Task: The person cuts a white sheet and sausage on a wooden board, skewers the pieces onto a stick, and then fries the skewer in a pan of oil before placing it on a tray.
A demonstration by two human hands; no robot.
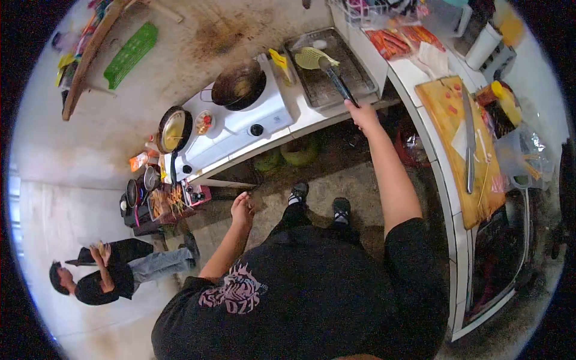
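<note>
Tiled kitchen counter (312, 115), stained wall (198, 42) behind, concrete floor (264, 231) below. Where's the utensil?

— Black-handled utensil (341, 83), over the metal tray (359, 95) right of the stove (273, 117). Right hand (363, 117) is clamped on the lower end of the handle, arm stretched out.

— What's at the far end?

— Yellow-green perforated piece (309, 59), above the tray. Can't tell if it's part of the utensil. Small white item (319, 44) just beside it, in the tray.

— Left hand?

— Left hand (242, 210) is well apart from the right, above the floor, fingers partly curled. Can't tell if anything small is pinched there.

— Stove?

— Dark wok (233, 90) near the tray side, frying pan (174, 131) with yellow contents at the other end, small bowl (204, 122) between. Yellow object (280, 65) between wok and tray.

— Right-hand counter?

— Wooden board (443, 111), long knife (470, 135) lying on it, red packages (393, 45) near its far end.

— Anyone else?

— Other person (111, 279) over at left, dark top, jeans, both hands raised in front.
</note>
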